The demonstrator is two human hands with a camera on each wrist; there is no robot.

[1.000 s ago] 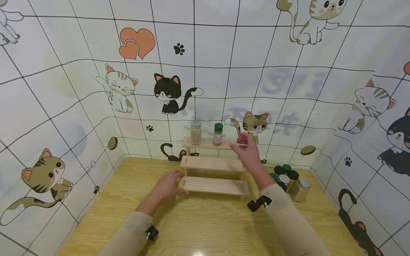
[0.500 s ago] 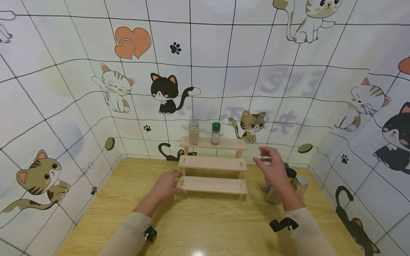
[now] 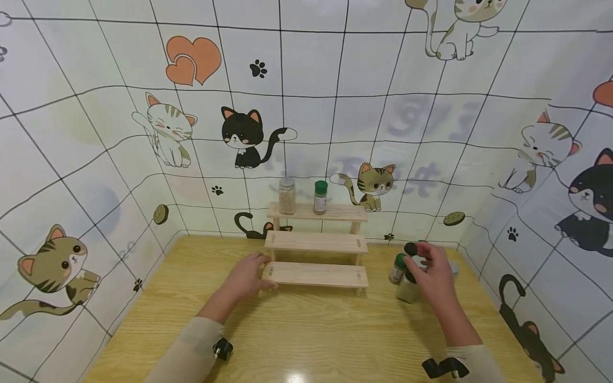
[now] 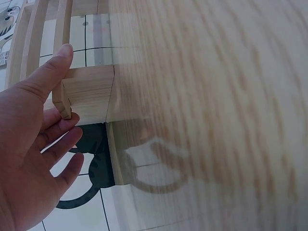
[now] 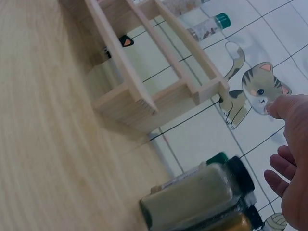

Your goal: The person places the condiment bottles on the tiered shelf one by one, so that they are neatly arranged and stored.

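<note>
1. Left hand (image 3: 245,276), left of centre in the head frame: thumb on the left end of the rack's (image 3: 316,241) bottom tier, index finger opposite. It pinched the board; the other fingers were loosely spread.
2. Right hand (image 3: 433,274), right of centre: thumb and fingers well parted, half bent, gripping nothing. It was over the jar cluster; couldn't tell if it touched a cap.
3. By its thumb, table bottle (image 3: 397,270) with green cap, then pale jar (image 3: 407,290) just beside it, both upright. A black cap (image 3: 410,249) showed behind; the hand hid other jars.
4. Rack stood mid-frame, three tiers. Top tier had clear jar (image 3: 287,198) at left and shelf bottle (image 3: 320,199), green cap, near the middle. Both upright, apart.
5. All on wood-grain table (image 3: 306,330), lower half of frame; cat-print wall (image 3: 311,64) filled the top.
</note>
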